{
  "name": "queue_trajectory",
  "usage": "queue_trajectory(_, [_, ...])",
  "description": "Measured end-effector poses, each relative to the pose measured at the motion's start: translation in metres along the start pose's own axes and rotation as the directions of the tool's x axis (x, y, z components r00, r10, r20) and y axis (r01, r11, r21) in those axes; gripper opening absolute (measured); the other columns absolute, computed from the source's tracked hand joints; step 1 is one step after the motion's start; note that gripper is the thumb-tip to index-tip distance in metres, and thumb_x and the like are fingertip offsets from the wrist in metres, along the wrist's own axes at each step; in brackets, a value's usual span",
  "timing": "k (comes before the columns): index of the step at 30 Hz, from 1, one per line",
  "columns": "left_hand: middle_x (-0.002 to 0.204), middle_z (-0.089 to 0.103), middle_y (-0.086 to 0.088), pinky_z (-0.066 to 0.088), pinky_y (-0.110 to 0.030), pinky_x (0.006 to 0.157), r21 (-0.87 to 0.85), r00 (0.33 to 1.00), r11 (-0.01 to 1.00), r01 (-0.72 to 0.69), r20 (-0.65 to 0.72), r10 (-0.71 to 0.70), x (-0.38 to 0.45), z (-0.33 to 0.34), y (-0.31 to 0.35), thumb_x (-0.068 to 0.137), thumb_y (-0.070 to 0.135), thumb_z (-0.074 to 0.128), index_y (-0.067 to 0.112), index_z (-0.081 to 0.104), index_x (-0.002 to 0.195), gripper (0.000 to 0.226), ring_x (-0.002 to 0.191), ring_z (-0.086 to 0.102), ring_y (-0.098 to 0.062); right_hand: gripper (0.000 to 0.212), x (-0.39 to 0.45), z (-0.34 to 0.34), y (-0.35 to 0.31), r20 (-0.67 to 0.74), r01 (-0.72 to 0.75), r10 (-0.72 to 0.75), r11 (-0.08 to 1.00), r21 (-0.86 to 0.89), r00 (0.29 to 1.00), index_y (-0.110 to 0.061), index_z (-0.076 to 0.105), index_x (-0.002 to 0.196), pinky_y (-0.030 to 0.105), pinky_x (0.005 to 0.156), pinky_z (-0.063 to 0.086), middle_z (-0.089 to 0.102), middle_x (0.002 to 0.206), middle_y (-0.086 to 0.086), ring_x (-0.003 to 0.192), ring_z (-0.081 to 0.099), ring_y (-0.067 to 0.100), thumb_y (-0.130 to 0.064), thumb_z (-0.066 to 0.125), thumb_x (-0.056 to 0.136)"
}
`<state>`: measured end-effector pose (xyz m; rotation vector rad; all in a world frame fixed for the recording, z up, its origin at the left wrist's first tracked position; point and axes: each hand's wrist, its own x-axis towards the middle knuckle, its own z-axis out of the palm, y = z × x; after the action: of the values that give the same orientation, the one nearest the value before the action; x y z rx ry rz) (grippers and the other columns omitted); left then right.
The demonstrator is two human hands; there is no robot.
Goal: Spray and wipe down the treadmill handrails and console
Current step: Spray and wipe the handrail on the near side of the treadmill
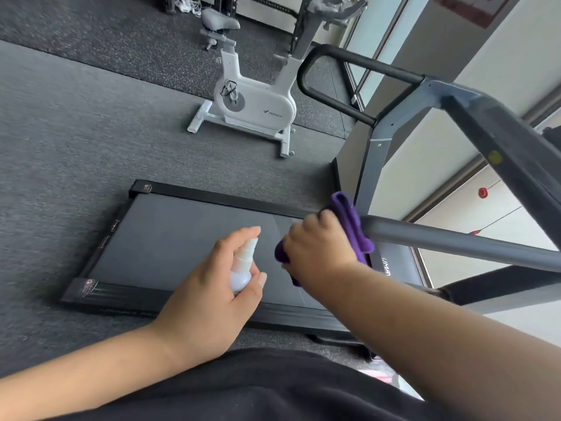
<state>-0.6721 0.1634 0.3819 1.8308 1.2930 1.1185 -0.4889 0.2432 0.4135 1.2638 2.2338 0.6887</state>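
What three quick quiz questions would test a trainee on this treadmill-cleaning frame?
1. True or false: the left hand holds the spray bottle.
2. Which handrail is the purple cloth on?
A. The near handrail
B. The far handrail
C. Neither
3. Fill in: beyond the treadmill belt stands a white exercise ____.

Key: 1 true; 2 A, the right hand grips the cloth around its end; 3 bike.
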Motion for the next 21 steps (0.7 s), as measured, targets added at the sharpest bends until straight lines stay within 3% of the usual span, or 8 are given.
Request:
queue_trajectory(3, [0.103, 0.061, 0.021, 0.039, -0.003, 0.074, 0.014, 1.000, 1.000, -0.023, 0.018, 0.023, 0.003, 0.003, 0.002, 0.087, 0.036, 0.060, 0.072, 0.023, 0.126, 0.064, 0.088, 0.062, -0.003, 0.027, 0.003, 0.007, -0.015, 0.092, 0.146, -0.138, 0.985, -0.092, 0.986, -0.021, 0.059, 0.116, 0.042, 0.087, 0.036, 0.058, 0.110, 0.002, 0.102, 0.054, 0.029, -0.036, 0.049, 0.097])
queue_trajectory(6, [0.102, 0.062, 0.022, 0.039, -0.003, 0.074, 0.002, 0.999, 1.000, -0.029, 0.018, 0.029, 0.006, 0.004, 0.003, 0.086, 0.038, 0.060, 0.073, 0.024, 0.124, 0.063, 0.088, 0.061, -0.004, 0.034, 0.004, 0.000, 0.009, 0.029, 0.116, -0.119, 0.990, 0.085, 0.993, -0.024, 0.061, 0.111, 0.039, 0.077, 0.028, 0.061, 0.107, -0.001, 0.100, 0.055, 0.026, -0.051, 0.058, 0.090])
queue_trajectory(8, [0.102, 0.062, 0.021, 0.039, -0.003, 0.073, -0.004, 0.999, 0.999, -0.039, 0.017, 0.039, 0.010, 0.003, 0.004, 0.086, 0.038, 0.060, 0.072, 0.025, 0.124, 0.062, 0.087, 0.061, -0.003, 0.051, -0.003, -0.002, 0.039, -0.043, -0.019, 0.031, 0.968, 0.249, 0.999, -0.028, 0.061, 0.110, 0.039, 0.074, 0.027, 0.063, 0.104, -0.004, 0.098, 0.057, 0.025, -0.070, 0.048, 0.085])
queue_trajectory(10, [0.103, 0.062, 0.021, 0.039, -0.003, 0.073, -0.001, 0.998, 0.998, -0.055, 0.015, 0.055, 0.013, 0.003, 0.005, 0.087, 0.036, 0.061, 0.071, 0.026, 0.125, 0.062, 0.087, 0.061, -0.002, 0.063, -0.022, 0.004, 0.071, -0.065, -0.201, 0.248, 0.890, 0.410, 0.967, -0.034, 0.061, 0.108, 0.036, 0.072, 0.036, 0.063, 0.096, -0.008, 0.090, 0.059, 0.021, -0.082, 0.032, 0.080])
queue_trajectory(12, [0.104, 0.062, 0.022, 0.038, -0.002, 0.073, 0.014, 0.998, 0.998, -0.065, 0.016, 0.065, 0.015, 0.004, 0.005, 0.088, 0.036, 0.061, 0.070, 0.026, 0.126, 0.062, 0.088, 0.061, -0.002, 0.063, -0.047, 0.019, 0.094, -0.046, -0.345, 0.459, 0.726, 0.595, 0.887, -0.036, 0.063, 0.102, 0.033, 0.069, 0.038, 0.056, 0.084, -0.011, 0.081, 0.057, 0.020, -0.083, 0.026, 0.080])
queue_trajectory(14, [0.104, 0.062, 0.022, 0.038, -0.002, 0.074, 0.022, 0.998, 0.998, -0.061, 0.013, 0.061, 0.016, 0.004, 0.003, 0.087, 0.036, 0.061, 0.069, 0.026, 0.126, 0.062, 0.090, 0.061, -0.002, 0.060, -0.063, 0.031, 0.100, -0.072, -0.392, 0.583, 0.628, 0.672, 0.810, -0.032, 0.065, 0.098, 0.033, 0.067, 0.036, 0.056, 0.079, -0.009, 0.079, 0.059, 0.024, -0.076, 0.027, 0.084])
queue_trajectory(17, [0.102, 0.063, 0.020, 0.039, -0.003, 0.072, 0.020, 0.999, 0.999, -0.043, 0.003, 0.043, 0.017, 0.003, -0.002, 0.087, 0.037, 0.061, 0.068, 0.026, 0.126, 0.061, 0.087, 0.062, -0.004, 0.057, -0.061, 0.033, 0.085, -0.164, -0.408, 0.617, 0.673, 0.618, 0.770, -0.028, 0.068, 0.105, 0.040, 0.079, 0.043, 0.067, 0.091, -0.002, 0.087, 0.063, 0.030, -0.069, 0.033, 0.086])
queue_trajectory(21, [0.102, 0.062, 0.020, 0.040, -0.004, 0.069, 0.010, 0.998, 0.999, -0.050, 0.048, 0.050, 0.022, 0.012, 0.002, 0.086, 0.038, 0.059, 0.073, 0.024, 0.124, 0.062, 0.083, 0.062, -0.006, 0.058, -0.045, 0.021, 0.057, -0.264, -0.284, 0.424, 0.854, 0.436, 0.866, -0.029, 0.065, 0.114, 0.043, 0.085, 0.043, 0.067, 0.108, -0.005, 0.099, 0.060, 0.027, -0.072, 0.042, 0.084])
